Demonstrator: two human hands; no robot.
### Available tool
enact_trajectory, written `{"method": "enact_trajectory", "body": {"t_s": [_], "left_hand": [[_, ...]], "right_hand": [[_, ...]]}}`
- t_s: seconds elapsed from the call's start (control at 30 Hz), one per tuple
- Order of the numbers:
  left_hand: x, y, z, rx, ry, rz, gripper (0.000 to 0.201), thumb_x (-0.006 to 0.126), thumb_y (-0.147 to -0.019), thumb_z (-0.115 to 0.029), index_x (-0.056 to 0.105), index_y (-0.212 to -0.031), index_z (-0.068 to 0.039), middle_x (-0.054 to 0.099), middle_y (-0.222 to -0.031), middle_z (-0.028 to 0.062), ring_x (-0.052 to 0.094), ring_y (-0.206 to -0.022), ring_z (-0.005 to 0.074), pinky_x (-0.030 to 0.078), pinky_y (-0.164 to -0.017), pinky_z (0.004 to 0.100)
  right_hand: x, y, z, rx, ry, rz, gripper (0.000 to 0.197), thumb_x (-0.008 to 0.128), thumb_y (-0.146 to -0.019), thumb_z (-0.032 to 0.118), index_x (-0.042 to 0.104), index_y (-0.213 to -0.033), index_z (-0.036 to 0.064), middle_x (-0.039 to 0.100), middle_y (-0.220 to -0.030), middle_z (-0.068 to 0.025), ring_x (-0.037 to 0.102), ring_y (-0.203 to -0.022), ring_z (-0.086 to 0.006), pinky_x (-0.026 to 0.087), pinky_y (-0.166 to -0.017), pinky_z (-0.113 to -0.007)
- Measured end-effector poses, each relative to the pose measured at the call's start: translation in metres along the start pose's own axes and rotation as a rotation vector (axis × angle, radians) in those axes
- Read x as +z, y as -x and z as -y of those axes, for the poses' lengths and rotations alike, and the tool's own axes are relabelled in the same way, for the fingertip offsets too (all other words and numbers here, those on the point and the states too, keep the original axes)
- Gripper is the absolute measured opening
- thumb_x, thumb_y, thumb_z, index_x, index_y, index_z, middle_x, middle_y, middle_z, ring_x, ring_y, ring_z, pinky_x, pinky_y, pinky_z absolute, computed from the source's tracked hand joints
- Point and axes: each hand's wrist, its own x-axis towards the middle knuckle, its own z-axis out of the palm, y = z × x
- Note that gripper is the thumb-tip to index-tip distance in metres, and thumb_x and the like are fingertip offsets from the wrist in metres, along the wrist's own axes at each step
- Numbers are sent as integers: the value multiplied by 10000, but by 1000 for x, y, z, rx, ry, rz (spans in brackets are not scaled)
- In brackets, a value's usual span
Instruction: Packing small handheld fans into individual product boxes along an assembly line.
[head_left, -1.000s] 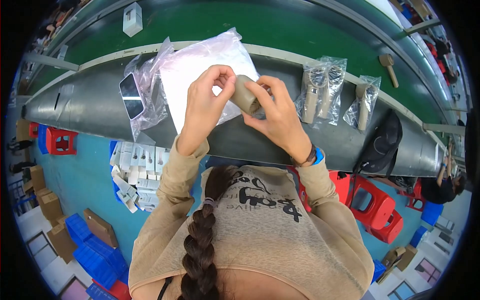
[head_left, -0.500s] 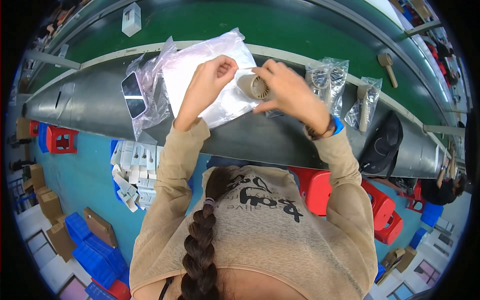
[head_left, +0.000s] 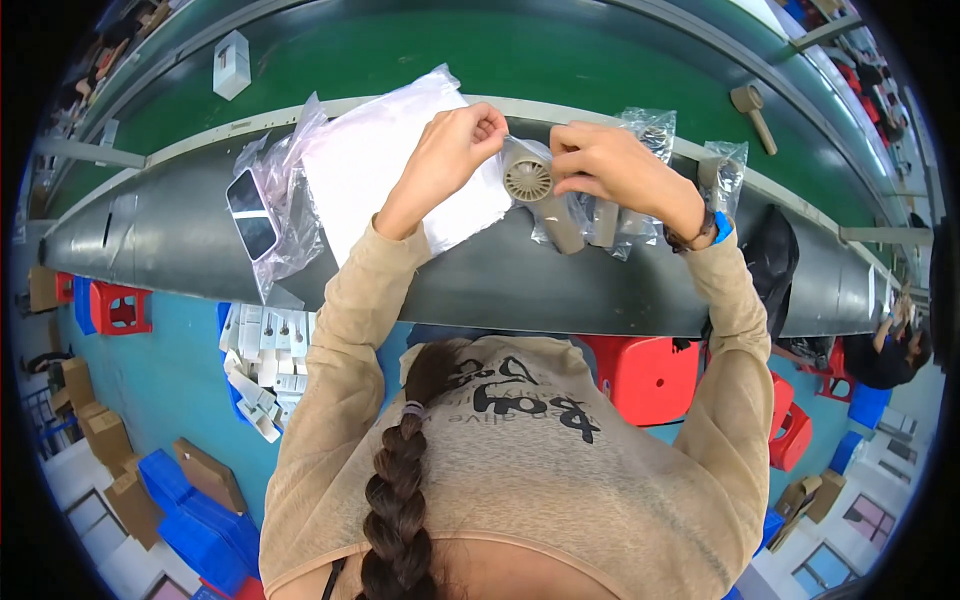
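Beige plastic handheld fan with a round, slotted head (head_left: 550,212): between left hand (head_left: 450,148) and right hand (head_left: 620,168), toward the body, over the dark grey, smooth counter (head_left: 480,290).
Long axis of the fan: slanting from the head, just below the gap between the hands, down and rightward along the handle.
Nearer hand: the right, just beside the head's right rim; impossible to tell whether touching it.
Clear, crinkled plastic bag (head_left: 527,149): between both sets of fingertips, apparently around the fan.
Left hand: up and left of the head; narrow, thumb and fingertips drawn together, apparently pinching the bag.
Right hand: right of the head, above the handle; narrow, fingers curled inward, apparently on the bag too.
White, flat, plastic-wrapped bundle (head_left: 380,185): left of the fan, partly under the left hand.
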Motion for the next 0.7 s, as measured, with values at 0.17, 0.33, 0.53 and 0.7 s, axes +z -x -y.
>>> {"method": "enact_trajectory", "body": {"t_s": [0.17,0.33,0.53,0.7], "left_hand": [[9,-4,-15,52,125,130,189,607,-856,-142,612,-895,43,635,-739,91,601,-702,142,480,-665,277],[15,-5,-33,45,331,236,177,613,-878,-145,616,-895,32,611,-755,21,557,-720,73,462,-669,232],[26,-10,-45,36,427,289,158,619,-887,-136,623,-918,19,606,-805,1,556,-745,60,466,-704,216],[27,2,-53,84,415,-29,192,631,-890,-138,610,-1028,-6,626,-869,29,602,-796,100,476,-739,238]], "right_hand": [[5,21,5,45,-456,-289,154,723,-766,130,651,-836,14,522,-871,-49,508,-787,-190,407,-683,-310],[3,39,19,186,-556,-344,77,682,-819,92,636,-839,33,524,-889,-30,480,-778,-140,358,-659,-256],[6,55,31,183,-388,-599,97,620,-875,91,554,-893,23,573,-930,-64,552,-867,-175,426,-753,-285],[8,80,52,343,-38,-1009,41,481,-963,24,455,-984,-1,639,-879,-138,625,-786,-191,498,-734,-281]]}}
